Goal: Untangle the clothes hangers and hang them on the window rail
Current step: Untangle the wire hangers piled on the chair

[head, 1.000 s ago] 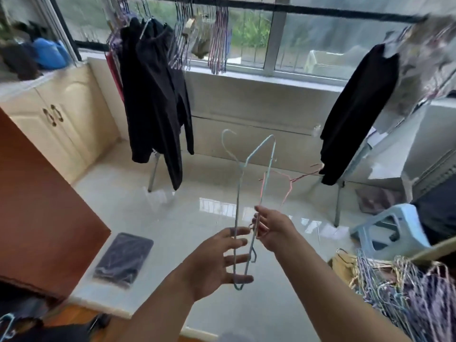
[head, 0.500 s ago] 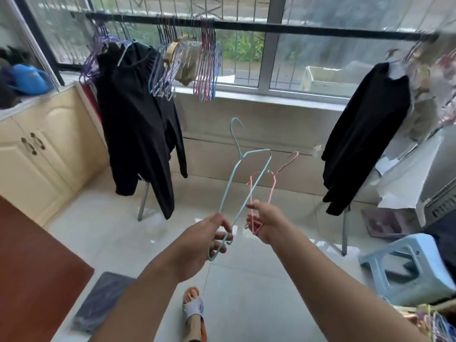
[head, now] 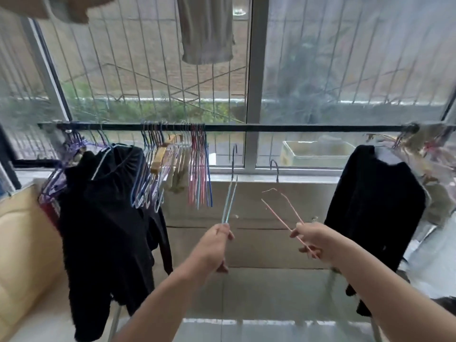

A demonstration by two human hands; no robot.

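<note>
Both arms reach toward 12 o'clock. Left hand pinches the blue hanger; right hand grips the pink hanger. The hangers are apart, below the window rail. Hung hangers and a black garment crowd 10 o'clock. Half a second ago the two hangers crossed.

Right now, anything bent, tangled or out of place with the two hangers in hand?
Nothing stands out. The light blue wire hanger in the left hand and the pink wire hanger in the right hand are apart, untangled, both below the black window rail.
</note>
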